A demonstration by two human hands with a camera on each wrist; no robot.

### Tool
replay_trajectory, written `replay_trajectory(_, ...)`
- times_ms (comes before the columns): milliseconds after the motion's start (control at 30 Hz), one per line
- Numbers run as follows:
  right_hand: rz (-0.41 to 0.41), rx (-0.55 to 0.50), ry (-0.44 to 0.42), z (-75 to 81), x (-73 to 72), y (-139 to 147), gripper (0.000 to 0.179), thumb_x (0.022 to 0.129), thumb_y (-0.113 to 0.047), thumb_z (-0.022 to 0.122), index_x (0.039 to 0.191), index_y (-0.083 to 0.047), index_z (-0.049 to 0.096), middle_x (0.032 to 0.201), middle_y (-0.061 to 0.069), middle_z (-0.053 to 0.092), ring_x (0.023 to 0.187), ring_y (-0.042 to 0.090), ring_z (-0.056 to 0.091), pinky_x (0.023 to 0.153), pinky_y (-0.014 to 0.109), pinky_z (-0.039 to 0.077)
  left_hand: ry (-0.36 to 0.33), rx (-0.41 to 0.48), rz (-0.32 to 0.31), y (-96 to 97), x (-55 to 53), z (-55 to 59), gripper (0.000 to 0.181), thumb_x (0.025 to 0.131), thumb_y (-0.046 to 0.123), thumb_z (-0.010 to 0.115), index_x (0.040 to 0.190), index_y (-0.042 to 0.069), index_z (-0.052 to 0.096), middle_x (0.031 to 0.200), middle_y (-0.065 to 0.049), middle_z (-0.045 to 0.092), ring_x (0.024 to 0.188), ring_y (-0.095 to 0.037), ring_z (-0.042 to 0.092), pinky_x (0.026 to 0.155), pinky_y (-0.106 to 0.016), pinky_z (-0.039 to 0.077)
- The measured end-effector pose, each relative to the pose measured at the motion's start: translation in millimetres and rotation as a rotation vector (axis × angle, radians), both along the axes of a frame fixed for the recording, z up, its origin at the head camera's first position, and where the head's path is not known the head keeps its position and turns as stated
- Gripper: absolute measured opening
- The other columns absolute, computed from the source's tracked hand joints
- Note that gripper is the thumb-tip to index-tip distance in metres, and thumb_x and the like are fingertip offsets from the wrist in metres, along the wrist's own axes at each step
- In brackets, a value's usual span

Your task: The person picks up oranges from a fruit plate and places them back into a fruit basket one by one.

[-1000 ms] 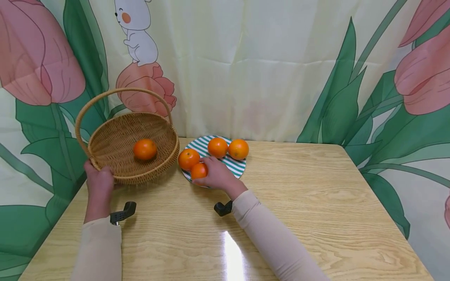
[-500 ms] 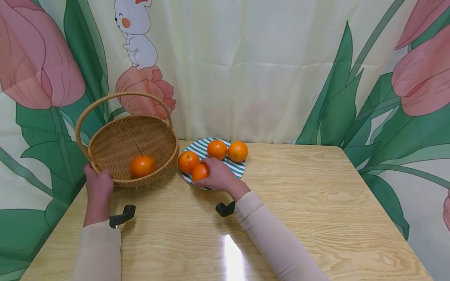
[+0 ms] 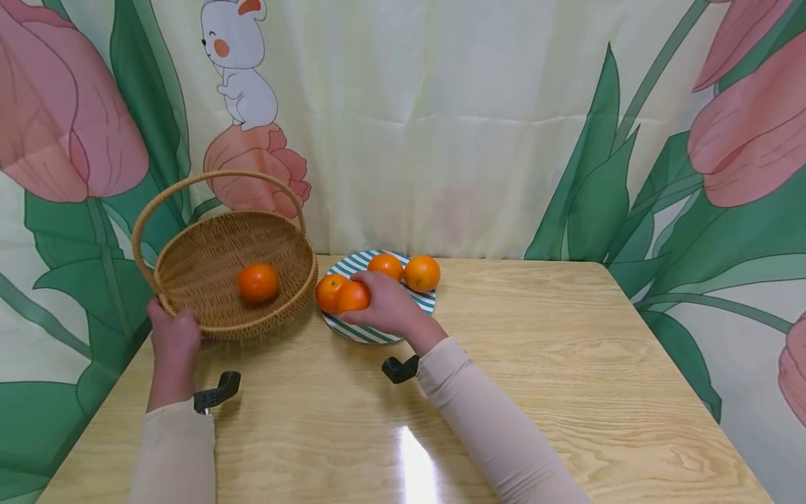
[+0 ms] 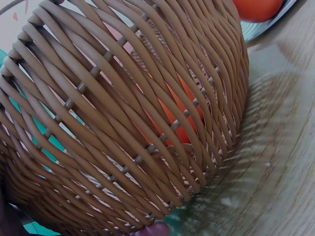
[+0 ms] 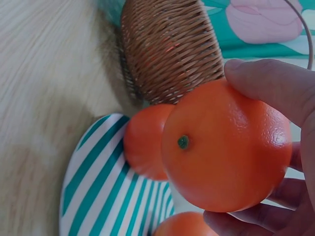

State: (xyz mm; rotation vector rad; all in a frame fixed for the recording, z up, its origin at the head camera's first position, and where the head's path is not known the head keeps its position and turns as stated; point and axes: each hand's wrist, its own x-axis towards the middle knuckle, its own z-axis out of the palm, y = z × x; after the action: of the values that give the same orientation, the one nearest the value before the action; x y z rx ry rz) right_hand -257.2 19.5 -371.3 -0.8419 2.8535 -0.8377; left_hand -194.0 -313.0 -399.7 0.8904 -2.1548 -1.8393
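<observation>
My left hand (image 3: 174, 334) grips the near left rim of a wicker basket (image 3: 208, 241), which tilts its mouth toward me. Inside the basket lies one orange (image 3: 258, 283); its colour shows through the weave in the left wrist view. With thumb and fingers curled round it, my right hand (image 3: 387, 306) holds another orange (image 5: 226, 147) just above a green-and-white striped plate (image 3: 359, 334). A second orange (image 5: 147, 142) sits on the plate right behind the held one. Two more, an orange (image 3: 385, 266) and a paler orange (image 3: 422, 273), rest at the plate's far side.
The wooden table (image 3: 541, 364) extends to the right and toward me. A curtain (image 3: 478, 140) printed with tulips and a white rabbit hangs right behind its far edge. Black camera mounts (image 3: 217, 392) sit on both wrists.
My right hand has lifted the held orange slightly from the plate. The orange in the basket rolled toward the near rim, then back inward. The left hand keeps its grip.
</observation>
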Motion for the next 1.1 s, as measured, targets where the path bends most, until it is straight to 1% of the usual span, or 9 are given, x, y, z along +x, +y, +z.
replay_trajectory(167,0.003,-0.022,0.012,5.4,2.4,-7,0.072,0.078,-0.053,0.072,0.137,-0.017,0.050,0.128,0.001,0.057,0.110,0.017,0.053,0.091,0.033,0.049,-0.013,-0.006,0.008,-1.2,3.4,-3.7,0.076,0.093,0.016,0.030,0.151,0.034,-0.014,0.162,-0.014,0.002,0.142,-0.035,0.021,0.110,-0.057,0.032)
replay_trajectory(267,0.004,-0.043,-0.001,7.8,4.3,-12,0.073,0.078,-0.053,0.072,0.137,-0.017,0.050,0.131,0.000,0.056,0.111,0.017,0.052,0.091,0.033,0.049,-0.022,-0.004,-0.002,-2.8,6.4,-4.1,0.076,0.093,0.017,0.030,0.151,0.035,-0.015,0.162,-0.015,0.001,0.143,-0.036,0.021,0.110,-0.057,0.031)
replay_trajectory(367,0.007,-0.068,-0.002,9.8,4.8,-18,0.072,0.078,-0.052,0.073,0.137,-0.017,0.050,0.132,0.000,0.055,0.110,0.016,0.053,0.091,0.033,0.049,-0.017,0.002,-0.012,-4.6,8.7,-4.8,0.075,0.093,0.017,0.029,0.151,0.035,-0.015,0.161,-0.017,0.001,0.142,-0.039,0.022,0.108,-0.058,0.033)
replay_trajectory(433,0.006,-0.079,0.007,11.2,4.6,-22,0.071,0.078,-0.051,0.073,0.136,-0.018,0.050,0.132,-0.001,0.055,0.109,0.016,0.053,0.090,0.033,0.049,-0.011,0.001,-0.015,-5.2,9.2,-5.1,0.074,0.093,0.017,0.029,0.151,0.034,-0.015,0.161,-0.018,0.001,0.141,-0.040,0.024,0.104,-0.058,0.037)
replay_trajectory(567,-0.008,-0.103,0.034,14.7,4.4,-28,0.071,0.078,-0.051,0.072,0.137,-0.018,0.049,0.132,-0.001,0.055,0.109,0.015,0.053,0.089,0.034,0.049,0.004,0.006,-0.014,-6.1,7.6,-5.4,0.074,0.094,0.017,0.030,0.151,0.034,-0.014,0.161,-0.018,0.002,0.141,-0.041,0.025,0.101,-0.058,0.038)
replay_trajectory(700,-0.019,-0.122,0.056,19.2,5.3,-35,0.072,0.079,-0.053,0.071,0.138,-0.017,0.049,0.131,0.000,0.055,0.107,0.015,0.053,0.087,0.033,0.051,0.000,0.005,-0.010,-5.7,6.1,-5.0,0.073,0.094,0.018,0.030,0.151,0.035,-0.013,0.161,-0.016,0.003,0.142,-0.039,0.023,0.106,-0.059,0.035)
replay_trajectory(867,-0.029,-0.149,0.066,23.7,5.0,-41,0.070,0.080,-0.052,0.071,0.137,-0.018,0.049,0.132,0.000,0.054,0.106,0.016,0.054,0.086,0.032,0.051,0.001,-0.021,-0.012,-4.8,5.5,-5.4,0.073,0.094,0.017,0.029,0.151,0.035,-0.013,0.161,-0.016,0.005,0.141,-0.039,0.024,0.106,-0.060,0.036)
replay_trajectory(1000,-0.042,-0.188,0.066,25.1,3.2,-44,0.069,0.079,-0.053,0.072,0.136,-0.020,0.049,0.133,0.000,0.053,0.106,0.016,0.054,0.086,0.032,0.052,0.006,-0.005,-0.015,-4.5,4.4,-5.6,0.074,0.094,0.015,0.029,0.150,0.036,-0.014,0.161,-0.016,0.002,0.143,-0.039,0.022,0.107,-0.061,0.034)
replay_trajectory(1100,-0.054,-0.223,0.082,26.0,1.7,-48,0.070,0.078,-0.054,0.073,0.136,-0.020,0.050,0.133,0.000,0.054,0.107,0.017,0.054,0.085,0.032,0.052,0.007,0.001,-0.011,-3.2,3.3,-4.7,0.073,0.094,0.015,0.028,0.150,0.037,-0.013,0.161,-0.015,0.005,0.143,-0.038,0.023,0.107,-0.061,0.034)
